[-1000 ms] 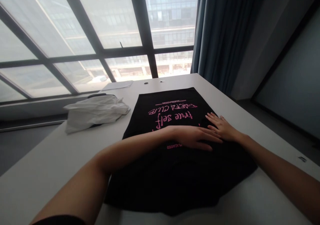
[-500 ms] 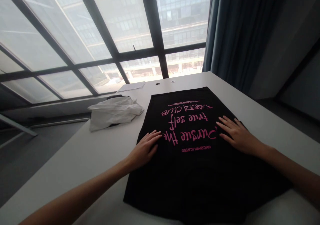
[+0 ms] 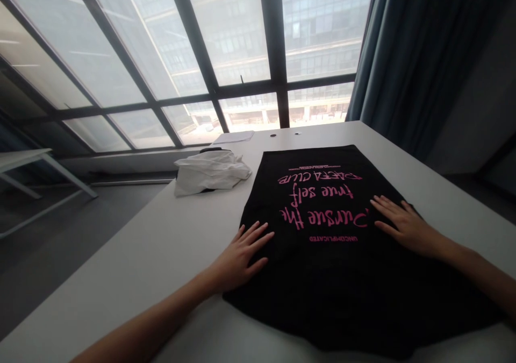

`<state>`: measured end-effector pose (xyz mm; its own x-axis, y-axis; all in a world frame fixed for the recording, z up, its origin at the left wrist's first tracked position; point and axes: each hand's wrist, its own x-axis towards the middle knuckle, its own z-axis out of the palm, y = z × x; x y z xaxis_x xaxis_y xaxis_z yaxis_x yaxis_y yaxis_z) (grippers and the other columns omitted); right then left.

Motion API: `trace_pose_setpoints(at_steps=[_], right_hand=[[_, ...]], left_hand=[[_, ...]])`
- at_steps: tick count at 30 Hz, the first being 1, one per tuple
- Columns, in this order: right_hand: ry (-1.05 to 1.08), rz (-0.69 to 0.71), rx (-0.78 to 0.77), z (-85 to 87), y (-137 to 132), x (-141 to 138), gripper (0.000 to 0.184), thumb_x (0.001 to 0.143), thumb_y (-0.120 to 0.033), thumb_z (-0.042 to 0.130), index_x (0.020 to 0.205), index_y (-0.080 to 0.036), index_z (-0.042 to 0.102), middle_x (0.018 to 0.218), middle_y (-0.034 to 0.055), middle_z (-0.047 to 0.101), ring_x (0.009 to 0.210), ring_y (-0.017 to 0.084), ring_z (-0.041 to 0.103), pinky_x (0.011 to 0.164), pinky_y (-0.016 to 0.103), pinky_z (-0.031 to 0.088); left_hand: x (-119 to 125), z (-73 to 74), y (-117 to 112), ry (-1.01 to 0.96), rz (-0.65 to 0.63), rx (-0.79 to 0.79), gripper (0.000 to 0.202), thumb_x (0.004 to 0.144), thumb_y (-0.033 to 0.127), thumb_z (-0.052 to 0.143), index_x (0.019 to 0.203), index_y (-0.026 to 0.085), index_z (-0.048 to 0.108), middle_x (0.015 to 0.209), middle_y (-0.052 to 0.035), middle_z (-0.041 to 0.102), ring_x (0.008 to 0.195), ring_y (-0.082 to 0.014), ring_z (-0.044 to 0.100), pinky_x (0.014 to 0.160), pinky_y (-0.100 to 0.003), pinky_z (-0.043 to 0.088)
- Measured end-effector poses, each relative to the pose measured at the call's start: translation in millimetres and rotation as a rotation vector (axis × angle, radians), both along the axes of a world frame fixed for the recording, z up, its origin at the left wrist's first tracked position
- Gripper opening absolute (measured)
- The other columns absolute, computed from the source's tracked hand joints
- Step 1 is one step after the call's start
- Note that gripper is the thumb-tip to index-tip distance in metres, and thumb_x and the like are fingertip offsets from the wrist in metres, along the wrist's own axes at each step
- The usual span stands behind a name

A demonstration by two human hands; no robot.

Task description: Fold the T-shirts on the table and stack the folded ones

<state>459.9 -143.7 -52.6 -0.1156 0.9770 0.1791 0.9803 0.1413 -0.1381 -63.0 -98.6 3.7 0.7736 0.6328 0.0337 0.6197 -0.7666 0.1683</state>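
Note:
A black T-shirt (image 3: 322,277) with pink lettering lies spread flat in front of me, its print upside down from my side. Over its left edge rests my left hand (image 3: 244,255), fingers stretched out and lying on the cloth. On the right edge, beside the large pink script, my right hand (image 3: 403,226) lies flat with its fingers spread. Neither hand grips anything. The shirt's sleeves are not plainly visible, and its near edge hangs toward my body.
The shirt lies on a white table (image 3: 161,261). Left of it sits a crumpled white cloth (image 3: 212,173) over something dark, with white sheets (image 3: 234,136) behind. Windows and a blue curtain (image 3: 387,67) stand beyond. Another table (image 3: 24,158) is at far left.
My view has turned left, so everything appears further right. My left hand has slid nearer to me along the shirt's left edge; my right hand stays at the right edge.

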Motion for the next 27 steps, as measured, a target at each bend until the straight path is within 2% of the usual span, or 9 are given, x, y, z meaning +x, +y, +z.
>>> trace_pose_setpoints(at_steps=[3,6,10,12,15,19,23,27], right_hand=[[-0.018,-0.066,0.054,-4.1,1.1,15.3,0.072,0.097,-0.063,0.031,0.158,-0.026,0.03,0.164,0.0056,0.025,0.151,0.032,0.021,0.122,0.062,0.016],[-0.003,-0.12,0.006,-8.9,2.2,25.9,0.073,0.097,-0.064,0.03,0.157,-0.023,0.032,0.163,0.0079,0.026,0.151,0.032,0.023,0.121,0.062,0.02],[0.01,-0.13,-0.046,-11.0,3.3,27.0,0.072,0.097,-0.064,0.028,0.157,-0.023,0.033,0.163,0.008,0.027,0.151,0.031,0.024,0.12,0.062,0.022],[0.001,-0.134,-0.032,-9.0,3.2,24.7,0.071,0.098,-0.063,0.029,0.157,-0.024,0.034,0.163,0.0083,0.028,0.15,0.031,0.025,0.119,0.064,0.02],[-0.028,-0.108,0.039,-3.1,1.7,21.5,0.069,0.098,-0.062,0.032,0.156,-0.026,0.034,0.163,0.0079,0.029,0.15,0.032,0.025,0.119,0.067,0.016],[-0.017,-0.029,0.117,4.0,0.1,18.6,0.061,0.102,-0.052,0.028,0.156,-0.026,0.034,0.163,0.0062,0.03,0.151,0.028,0.023,0.122,0.06,0.018],[0.004,0.007,0.029,2.7,1.8,17.5,0.06,0.102,-0.05,0.026,0.155,-0.023,0.038,0.161,0.0074,0.033,0.15,0.027,0.025,0.122,0.056,0.021],[-0.001,-0.011,-0.01,-0.3,4.2,17.5,0.063,0.1,-0.053,0.029,0.154,-0.023,0.04,0.16,0.0089,0.033,0.15,0.028,0.027,0.122,0.057,0.02]], left_hand=[[-3.6,-1.0,14.7,-0.039,0.074,0.033,0.06,0.104,0.047,0.044,0.159,0.033,0.025,0.166,-0.0014,0.021,0.154,-0.0276,0.016,0.124,-0.055,0.016],[-9.8,-9.4,33.0,-0.033,0.164,0.042,0.061,0.103,0.051,0.043,0.159,0.031,0.027,0.166,-0.0045,0.022,0.153,-0.0297,0.018,0.122,-0.058,0.017],[-15.5,-21.0,45.7,0.007,0.169,0.022,0.058,0.103,0.053,0.041,0.158,0.035,0.03,0.166,-0.0038,0.02,0.153,-0.0324,0.017,0.12,-0.063,0.016],[-16.1,-21.7,45.0,-0.002,0.173,0.028,0.057,0.103,0.052,0.041,0.157,0.034,0.032,0.166,-0.0043,0.019,0.153,-0.0322,0.017,0.12,-0.063,0.016],[-14.7,-15.0,37.9,-0.041,0.15,0.041,0.057,0.103,0.049,0.043,0.157,0.031,0.034,0.165,-0.0048,0.023,0.153,-0.0307,0.018,0.121,-0.061,0.015],[-10.5,-3.4,24.9,-0.086,0.036,0.055,0.06,0.103,0.045,0.045,0.159,0.033,0.027,0.165,-0.003,0.025,0.153,-0.0302,0.019,0.123,-0.058,0.016],[-7.9,-2.4,18.3,-0.007,-0.041,0.017,0.062,0.102,0.05,0.046,0.159,0.039,0.023,0.166,0.0005,0.02,0.153,-0.0321,0.017,0.122,-0.058,0.018],[-7.8,-4.6,17.8,0.038,-0.041,-0.003,0.06,0.103,0.053,0.042,0.159,0.04,0.021,0.167,0.0015,0.016,0.154,-0.0314,0.014,0.123,-0.058,0.015]])
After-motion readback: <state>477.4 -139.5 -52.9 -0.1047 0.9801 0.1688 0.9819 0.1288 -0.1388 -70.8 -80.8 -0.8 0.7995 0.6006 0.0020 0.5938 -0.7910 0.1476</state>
